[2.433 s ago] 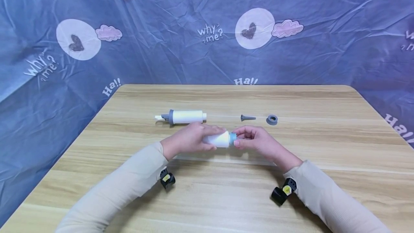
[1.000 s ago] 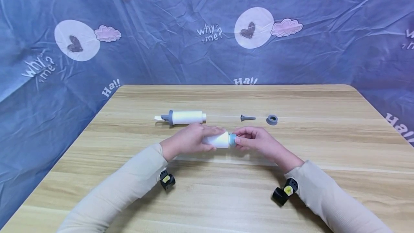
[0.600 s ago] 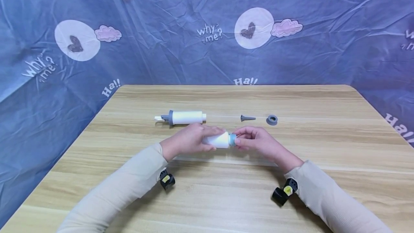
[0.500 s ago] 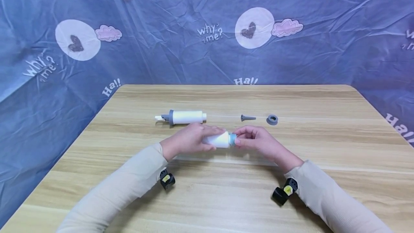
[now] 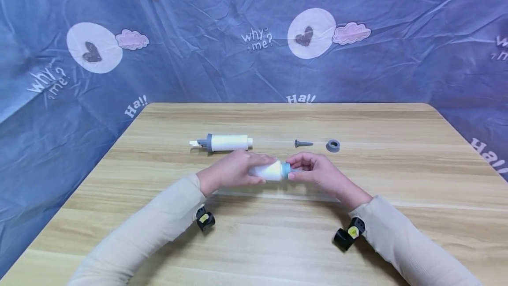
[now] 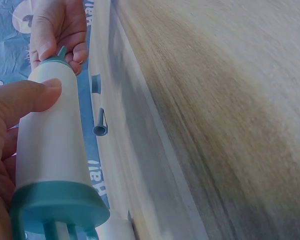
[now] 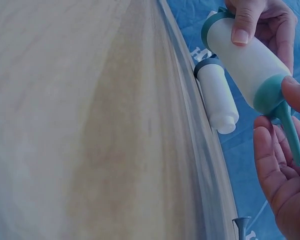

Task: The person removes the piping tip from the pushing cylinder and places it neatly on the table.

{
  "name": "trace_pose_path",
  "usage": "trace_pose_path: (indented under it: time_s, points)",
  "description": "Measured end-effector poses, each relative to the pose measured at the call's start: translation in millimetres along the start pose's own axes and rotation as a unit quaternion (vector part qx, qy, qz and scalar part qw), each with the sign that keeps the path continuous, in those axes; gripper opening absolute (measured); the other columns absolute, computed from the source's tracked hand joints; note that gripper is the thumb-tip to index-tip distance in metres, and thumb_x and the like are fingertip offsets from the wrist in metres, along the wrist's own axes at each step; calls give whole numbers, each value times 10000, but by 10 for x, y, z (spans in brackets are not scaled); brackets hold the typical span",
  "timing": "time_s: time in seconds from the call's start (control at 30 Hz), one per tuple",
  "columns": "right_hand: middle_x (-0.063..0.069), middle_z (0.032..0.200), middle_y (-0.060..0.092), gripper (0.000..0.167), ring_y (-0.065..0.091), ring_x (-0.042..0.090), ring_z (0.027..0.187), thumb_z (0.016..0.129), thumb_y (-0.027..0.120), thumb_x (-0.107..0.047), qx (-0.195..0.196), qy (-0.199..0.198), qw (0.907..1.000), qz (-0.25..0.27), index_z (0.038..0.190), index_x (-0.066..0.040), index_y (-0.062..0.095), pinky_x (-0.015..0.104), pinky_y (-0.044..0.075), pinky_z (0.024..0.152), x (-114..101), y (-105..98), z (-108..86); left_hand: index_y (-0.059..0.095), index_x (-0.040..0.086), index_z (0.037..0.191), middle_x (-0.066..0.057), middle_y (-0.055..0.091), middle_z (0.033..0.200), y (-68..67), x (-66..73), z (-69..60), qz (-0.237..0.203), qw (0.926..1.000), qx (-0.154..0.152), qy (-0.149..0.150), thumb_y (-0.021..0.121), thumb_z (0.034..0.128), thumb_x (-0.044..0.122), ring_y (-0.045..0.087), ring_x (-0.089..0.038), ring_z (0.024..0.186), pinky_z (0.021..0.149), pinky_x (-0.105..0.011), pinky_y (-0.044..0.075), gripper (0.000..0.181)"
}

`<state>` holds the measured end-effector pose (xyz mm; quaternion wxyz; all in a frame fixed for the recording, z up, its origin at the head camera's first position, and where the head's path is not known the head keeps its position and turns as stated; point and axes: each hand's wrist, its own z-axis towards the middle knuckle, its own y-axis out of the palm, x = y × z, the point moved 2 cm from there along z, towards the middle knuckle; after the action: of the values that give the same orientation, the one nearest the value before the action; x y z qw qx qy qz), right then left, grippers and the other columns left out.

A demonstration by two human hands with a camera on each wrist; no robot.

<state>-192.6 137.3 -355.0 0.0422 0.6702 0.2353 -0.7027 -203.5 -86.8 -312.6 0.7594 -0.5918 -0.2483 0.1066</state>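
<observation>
A white piping syringe barrel (image 5: 269,171) lies sideways between the hands, just above the table. My left hand (image 5: 234,169) grips it from the left, its thumb across the white wall in the left wrist view. At the barrel's back end is a teal flange (image 6: 60,202) with prongs. My right hand (image 5: 319,174) pinches the teal end cap (image 7: 271,95) with thumb and fingers. From this cap a teal tapered nozzle (image 7: 292,137) sticks out past the right palm in the right wrist view.
Behind the hands lies a similar white syringe (image 5: 230,143) with a grey collar. Farther right on the wooden table (image 5: 254,242) lie a grey tapered nozzle (image 5: 303,143) and a grey ring cap (image 5: 333,145). A printed blue cloth (image 5: 222,65) hangs behind the table.
My right fingers shift slightly around the teal cap, and the nozzle behind it shows more in the head view. The left hand and the barrel stay in place.
</observation>
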Motion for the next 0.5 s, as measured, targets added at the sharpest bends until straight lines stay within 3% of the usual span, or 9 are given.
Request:
trace_pose_path:
  time_s: [0.5]
  points:
    - [110, 983, 631, 412, 598, 129, 869, 744, 739, -34, 271, -247, 9993, 0, 1108, 59, 570, 220, 508, 769, -5, -1, 0, 549, 83, 1286, -74, 581, 1267, 4, -5, 2, -62, 9999, 36, -85, 728, 790, 237, 610, -240, 1076, 870, -287, 509, 549]
